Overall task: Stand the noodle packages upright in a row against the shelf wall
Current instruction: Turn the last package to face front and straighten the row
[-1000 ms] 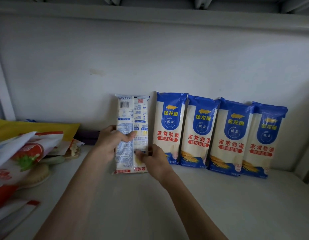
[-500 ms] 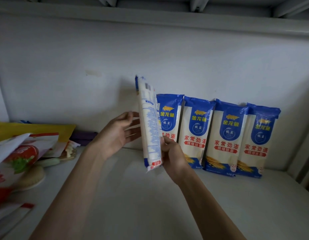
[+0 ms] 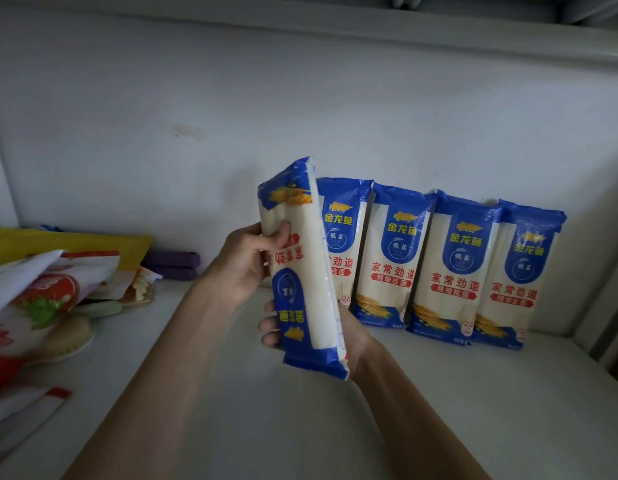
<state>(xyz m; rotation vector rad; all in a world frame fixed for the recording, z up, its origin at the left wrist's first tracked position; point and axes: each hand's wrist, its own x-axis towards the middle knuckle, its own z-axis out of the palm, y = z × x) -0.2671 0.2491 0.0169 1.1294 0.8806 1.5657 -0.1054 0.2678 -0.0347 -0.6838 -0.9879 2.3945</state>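
Both my hands hold one blue-and-white noodle package (image 3: pixel 300 271) in the air above the shelf (image 3: pixel 300 427). Its front faces me and its print is upside down. My left hand (image 3: pixel 245 268) grips its upper left edge with the thumb on the front. My right hand (image 3: pixel 338 334) wraps around its lower part from behind. Several matching noodle packages (image 3: pixel 449 268) stand upright in a row against the white back wall (image 3: pixel 300 116), just right of the held one; the leftmost is partly hidden behind it.
A loose heap of food bags (image 3: pixel 48 292) and a yellow package (image 3: pixel 65 242) lies at the left end of the shelf, with purple items (image 3: pixel 172 263) against the wall. A shelf post (image 3: pixel 609 306) stands at the right.
The package stood with its back label facing me against the wall; I lifted it, turned it edge-on, and now its front faces me, upside down, with both hands gripping it.
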